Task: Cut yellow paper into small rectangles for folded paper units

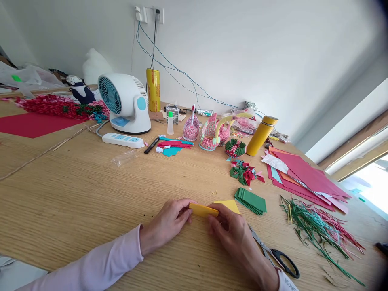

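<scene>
A narrow piece of folded yellow paper (203, 210) is held level between my two hands, just above the table. My left hand (169, 220) pinches its left end between thumb and fingers. At the right end, my right hand (232, 230) grips it the same way, with some fingertips hidden behind the paper. A flat yellow sheet (230, 206) lies on the table behind my right hand. Close by on the right is a stack of green paper rectangles (251, 201). Black-handled scissors (274, 252) lie partly beneath my right forearm.
Folded red and green paper pieces (245, 171) sit beyond the green stack. Paper swans (209, 131), a yellow bottle (262, 135) and a white fan (124, 103) stand farther back. Red sheets (309, 173) and paper strips (318, 226) lie to the right.
</scene>
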